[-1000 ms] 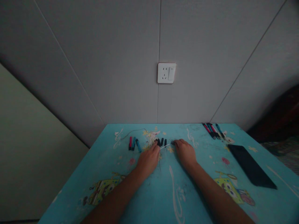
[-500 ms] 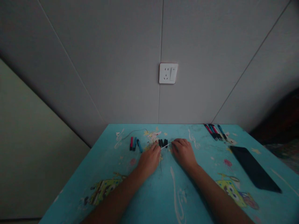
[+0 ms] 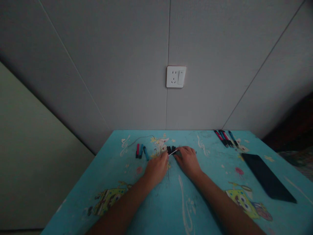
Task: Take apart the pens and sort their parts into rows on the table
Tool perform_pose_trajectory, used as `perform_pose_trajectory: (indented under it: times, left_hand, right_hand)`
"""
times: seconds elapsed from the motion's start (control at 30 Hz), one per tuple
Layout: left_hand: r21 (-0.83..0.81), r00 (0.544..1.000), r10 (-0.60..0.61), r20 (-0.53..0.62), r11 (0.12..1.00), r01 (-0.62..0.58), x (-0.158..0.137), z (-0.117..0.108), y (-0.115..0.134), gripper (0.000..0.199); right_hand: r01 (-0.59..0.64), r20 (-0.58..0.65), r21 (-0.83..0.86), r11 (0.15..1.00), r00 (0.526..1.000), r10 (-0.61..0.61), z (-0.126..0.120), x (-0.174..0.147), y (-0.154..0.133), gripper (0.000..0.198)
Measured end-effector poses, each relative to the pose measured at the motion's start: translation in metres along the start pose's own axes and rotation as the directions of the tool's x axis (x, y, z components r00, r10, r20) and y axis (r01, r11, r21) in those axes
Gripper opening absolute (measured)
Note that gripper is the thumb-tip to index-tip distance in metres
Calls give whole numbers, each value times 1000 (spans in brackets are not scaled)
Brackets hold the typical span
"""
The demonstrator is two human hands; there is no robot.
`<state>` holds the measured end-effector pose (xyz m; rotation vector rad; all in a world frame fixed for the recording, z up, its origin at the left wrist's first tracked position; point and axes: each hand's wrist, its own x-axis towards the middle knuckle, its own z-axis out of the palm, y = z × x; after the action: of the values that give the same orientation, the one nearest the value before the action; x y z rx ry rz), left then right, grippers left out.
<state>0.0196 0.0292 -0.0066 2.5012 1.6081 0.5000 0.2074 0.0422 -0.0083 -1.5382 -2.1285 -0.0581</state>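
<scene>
The left hand (image 3: pixel 157 167) is closed in a pinch, thumb and fingers gripping one slim white stick (image 3: pixel 172 152) that slants away to the right and far side, into the gap between the hands. The right hand (image 3: pixel 188 160) has its fingers curled at the stick's far tip; I cannot tell whether they hold anything or touch the tip.

To work well here, I would keep the left pinch light and fairly close to the working end, since so thin a stick probably bends or rolls easily. Resting both wrists on the table (image 3: pixel 156 209) should steady the tip, and the right fingers do best lined up with the stick's slant.

Beyond the stick, black pieces (image 3: pixel 169 149) lie between the hands: two show clearly (fingers may hide another). Just past the left hand are loose white sticks (image 3: pixel 158 149), seemingly three, too fine to count surely. Further left lie three coloured pieces: one red piece (image 3: pixel 137 150) and two blue pieces (image 3: pixel 141 151). At the far right sit what look like four pens (image 3: pixel 233 139), three bunched, one just apart. Nearer on the right is one dark flat panel (image 3: pixel 267 178); on the wall, one socket plate (image 3: pixel 176 77).
</scene>
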Motion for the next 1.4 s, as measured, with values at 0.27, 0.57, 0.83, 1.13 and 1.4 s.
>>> perform_pose_trajectory:
  times: [0.27,0.57,0.83,1.13,1.4]
  left_hand:
    - [9,999,29,-16,1000,-29,3,7,-2,39]
    - [-9,995,81,-59,997,-82,-4,5,-2,31]
    - [-71,995,79,-66,994,-84,-13,-6,-9,27]
    - [-100,986,-57,-156,994,41,-15,-15,-26,28]
    - [-195,985,45,-167,978,-78,-16,-16,-27,23]
  right_hand:
    - [-55,-5,93,994,998,56,5,2,4,35]
    - [108,11,53,993,994,-109,-12,-5,1,20]
    - [227,9,42,973,974,-227,-24,-10,4,23]
    - [134,-52,-11,991,990,-134,-23,-9,16,26]
    - [187,-63,-64,980,980,-191,-26,-11,19,32]
